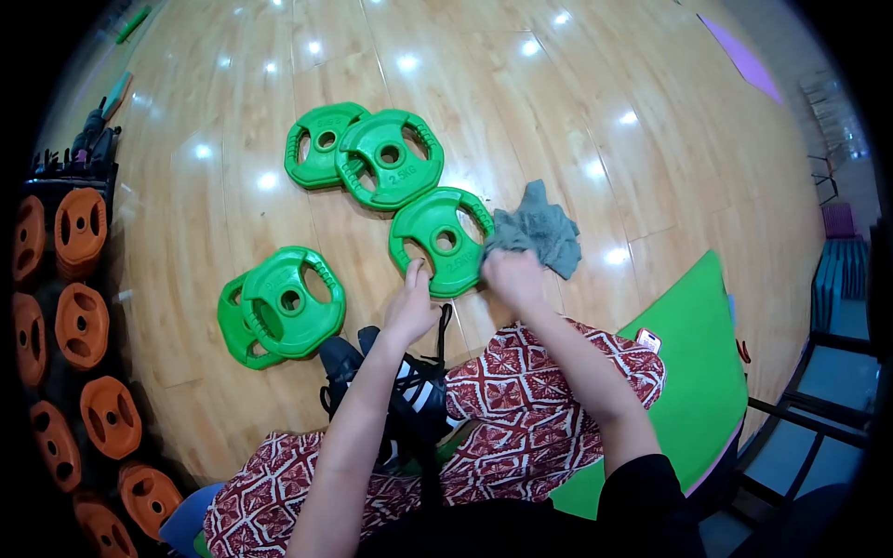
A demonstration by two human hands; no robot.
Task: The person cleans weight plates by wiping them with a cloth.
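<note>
A green weight plate [423, 219] lies nearest my hands on the wooden floor. At its lower left edge is my left hand [412, 307], its fingertips against the rim; how far they close on it is unclear. My right hand [512, 276] is closed on a grey-green cloth [539, 232] at the plate's right edge, and the rest of the cloth spreads over the floor. Two overlapping green plates [406, 193] lie just beyond, marked 2.5KG. Another overlapping green pair [321, 321] lies to the left.
Orange weight plates [82, 325] fill a rack along the left. Black shoes [423, 400] and patterned trousers [521, 446] are close below my hands. A green mat [693, 325] with a phone [648, 340] is at the right, near a dark metal frame [800, 418].
</note>
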